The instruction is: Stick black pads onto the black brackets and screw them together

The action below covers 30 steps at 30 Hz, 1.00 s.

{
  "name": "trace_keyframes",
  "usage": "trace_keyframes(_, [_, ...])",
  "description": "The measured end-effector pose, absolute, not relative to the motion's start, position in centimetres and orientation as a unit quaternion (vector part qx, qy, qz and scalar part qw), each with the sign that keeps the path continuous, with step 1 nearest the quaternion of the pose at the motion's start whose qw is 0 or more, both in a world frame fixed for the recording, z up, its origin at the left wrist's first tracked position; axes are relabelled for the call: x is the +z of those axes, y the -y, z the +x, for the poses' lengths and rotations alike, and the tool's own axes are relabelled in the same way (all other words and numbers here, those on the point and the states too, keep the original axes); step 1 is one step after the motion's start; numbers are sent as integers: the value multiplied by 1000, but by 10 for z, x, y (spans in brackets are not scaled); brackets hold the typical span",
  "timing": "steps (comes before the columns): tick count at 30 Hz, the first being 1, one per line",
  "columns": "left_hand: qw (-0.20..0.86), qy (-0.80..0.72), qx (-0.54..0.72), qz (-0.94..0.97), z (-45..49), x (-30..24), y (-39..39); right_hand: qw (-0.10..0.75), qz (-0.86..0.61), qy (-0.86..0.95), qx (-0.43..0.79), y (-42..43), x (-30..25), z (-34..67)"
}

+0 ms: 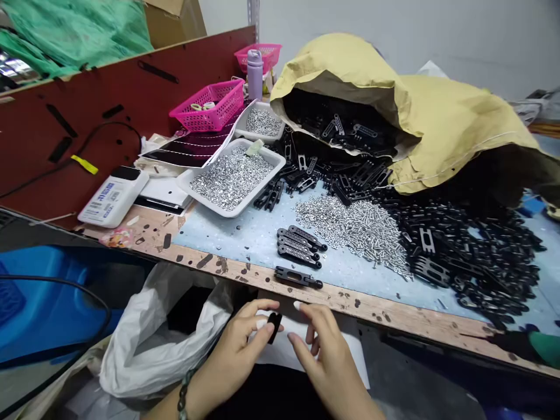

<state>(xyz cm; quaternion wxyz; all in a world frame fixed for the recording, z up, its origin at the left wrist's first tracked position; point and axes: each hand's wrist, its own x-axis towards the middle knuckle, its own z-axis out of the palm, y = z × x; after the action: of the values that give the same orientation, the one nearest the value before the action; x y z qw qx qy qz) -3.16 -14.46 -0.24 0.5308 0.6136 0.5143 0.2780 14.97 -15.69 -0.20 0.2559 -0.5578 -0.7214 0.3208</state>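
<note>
Head view: left hand (236, 350) pinching small black metal bracket (274, 326) just off table edge (350, 297), fingers curled, grip partly hidden, apparently thumb against fingertips. Right hand (326, 356) open just beside it, fingers spread, holding nothing. Bracket looks stiff, light, smooth-coated, perhaps slippery; long edges likely best hold. Beyond table edge: row of matching brackets (300, 248), silver screw heap (354, 230), tray of nuts (231, 178), yellow sack (406, 116) spilling black parts (459, 245).
</note>
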Motion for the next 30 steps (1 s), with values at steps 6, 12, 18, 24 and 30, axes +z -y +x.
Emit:
trace_keyframes(6, [382, -486, 287, 732, -41, 3, 135, 358, -543, 679, 340, 132, 17, 153])
trace_keyframes(12, [137, -396, 255, 871, -46, -5, 94, 477, -576, 404, 526, 110, 4, 165])
trace_keyframes(18, [163, -366, 246, 883, -31, -8, 59, 530, -578, 321, 531, 89, 1, 166])
trace_keyframes(24, [187, -365, 244, 879, -25, -3, 49, 521, -591, 336, 516, 76, -2, 174])
trace_keyframes(30, [204, -351, 239, 882, -27, 2, 57, 533, -570, 348, 520, 76, -10, 180])
